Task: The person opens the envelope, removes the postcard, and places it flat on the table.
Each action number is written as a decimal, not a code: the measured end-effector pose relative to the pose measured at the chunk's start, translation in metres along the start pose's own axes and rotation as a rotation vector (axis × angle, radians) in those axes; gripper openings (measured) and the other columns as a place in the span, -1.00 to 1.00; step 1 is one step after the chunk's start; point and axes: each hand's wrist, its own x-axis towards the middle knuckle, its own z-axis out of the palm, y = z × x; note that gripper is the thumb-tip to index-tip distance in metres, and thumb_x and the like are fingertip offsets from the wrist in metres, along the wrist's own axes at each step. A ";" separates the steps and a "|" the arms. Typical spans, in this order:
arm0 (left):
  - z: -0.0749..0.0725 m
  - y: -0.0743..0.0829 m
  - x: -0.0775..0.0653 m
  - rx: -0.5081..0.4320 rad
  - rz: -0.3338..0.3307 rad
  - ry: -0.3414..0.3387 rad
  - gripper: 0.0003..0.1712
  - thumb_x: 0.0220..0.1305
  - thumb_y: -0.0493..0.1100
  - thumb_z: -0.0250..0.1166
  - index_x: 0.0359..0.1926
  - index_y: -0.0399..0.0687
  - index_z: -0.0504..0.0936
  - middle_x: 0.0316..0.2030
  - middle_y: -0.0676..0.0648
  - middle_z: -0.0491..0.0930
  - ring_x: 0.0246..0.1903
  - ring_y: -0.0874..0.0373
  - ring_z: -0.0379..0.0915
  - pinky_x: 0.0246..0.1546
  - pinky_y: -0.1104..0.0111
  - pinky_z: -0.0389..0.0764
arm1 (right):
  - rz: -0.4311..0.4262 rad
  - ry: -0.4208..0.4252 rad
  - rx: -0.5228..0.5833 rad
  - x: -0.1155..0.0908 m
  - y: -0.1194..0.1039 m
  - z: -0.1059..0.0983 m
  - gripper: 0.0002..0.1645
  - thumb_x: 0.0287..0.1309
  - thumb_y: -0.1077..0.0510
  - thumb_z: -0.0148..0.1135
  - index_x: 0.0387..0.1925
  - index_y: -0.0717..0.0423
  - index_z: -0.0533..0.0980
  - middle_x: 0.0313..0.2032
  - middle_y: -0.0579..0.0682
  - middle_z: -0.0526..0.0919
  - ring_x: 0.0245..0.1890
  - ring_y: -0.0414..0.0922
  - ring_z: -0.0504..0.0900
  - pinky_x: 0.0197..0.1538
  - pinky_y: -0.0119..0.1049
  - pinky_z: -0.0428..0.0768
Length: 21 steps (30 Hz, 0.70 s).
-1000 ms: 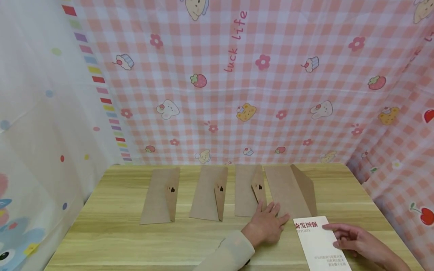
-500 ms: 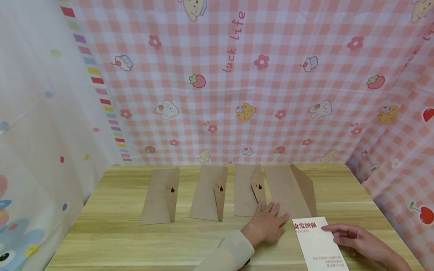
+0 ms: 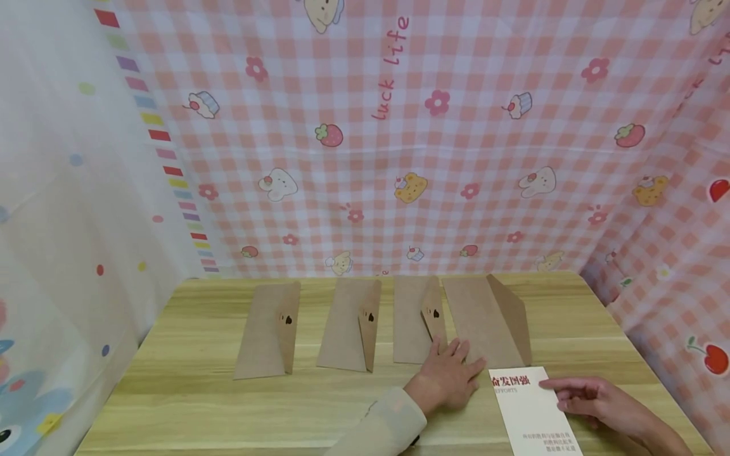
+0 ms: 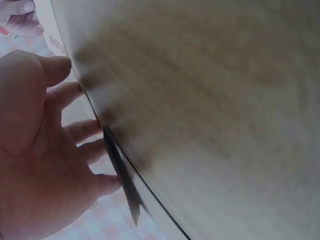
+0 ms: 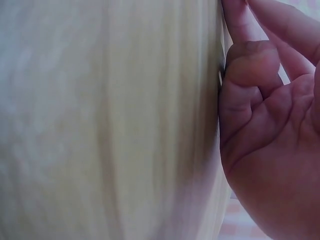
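Observation:
In the head view my left hand (image 3: 447, 377) lies palm down with spread fingers, its tips over the lower ends of the third envelope (image 3: 409, 323) and the fourth envelope (image 3: 476, 316). The third one's flap stands slightly raised; the fourth's flap (image 3: 510, 313) is folded out. At lower right is a white card (image 3: 530, 411) with red and grey print, its top edge right at the fourth envelope. My right hand (image 3: 604, 405) touches it: the straight index finger lies on its upper right corner, the thumb at its right edge. The remaining fingers bend under the palm, clear in the right wrist view.
Two more brown envelopes, the far left one (image 3: 262, 332) and the second one (image 3: 348, 326), lie in the same row, dark marks on their flaps. The wooden table (image 3: 228, 418) ends at a pink checked cloth (image 3: 365, 209) behind and cloths at both sides.
The white card has shifted and turned slightly leftward under my right hand, its top edge a little lower. My left hand and the envelopes stay in place.

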 end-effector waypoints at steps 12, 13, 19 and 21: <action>-0.002 0.000 -0.002 -0.014 0.002 -0.001 -0.41 0.51 0.31 -0.21 0.50 0.68 -0.02 0.55 0.19 -0.05 0.52 0.24 -0.13 0.49 0.10 -0.05 | 0.035 0.044 -0.081 0.000 0.003 -0.003 -0.57 0.43 0.31 0.02 0.26 0.28 0.45 -0.23 -0.19 0.63 -0.65 0.07 0.25 -0.68 -0.22 0.39; -0.002 0.000 -0.002 -0.016 0.002 -0.001 -0.41 0.51 0.31 -0.21 0.50 0.68 -0.02 0.55 0.19 -0.04 0.52 0.24 -0.13 0.49 0.10 -0.05 | 0.039 0.040 -0.073 0.000 0.003 -0.003 -0.57 0.43 0.31 0.01 0.27 0.30 0.44 -0.24 -0.19 0.63 -0.65 0.09 0.23 -0.68 -0.22 0.37; -0.002 -0.001 -0.001 -0.015 0.002 -0.003 -0.40 0.50 0.32 -0.21 0.50 0.68 -0.02 0.55 0.19 -0.05 0.52 0.24 -0.14 0.49 0.10 -0.05 | 0.044 0.032 -0.041 0.001 0.000 -0.001 -0.56 0.43 0.31 0.00 0.28 0.34 0.41 -0.26 -0.21 0.64 -0.65 0.15 0.14 -0.71 -0.19 0.31; -0.001 -0.001 -0.001 -0.014 0.003 -0.007 -0.40 0.49 0.33 -0.21 0.50 0.68 -0.03 0.55 0.19 -0.06 0.52 0.24 -0.15 0.49 0.10 -0.06 | 0.047 0.033 -0.037 0.001 0.000 -0.001 -0.56 0.43 0.31 0.00 0.28 0.34 0.41 -0.26 -0.20 0.65 -0.65 0.16 0.13 -0.72 -0.19 0.30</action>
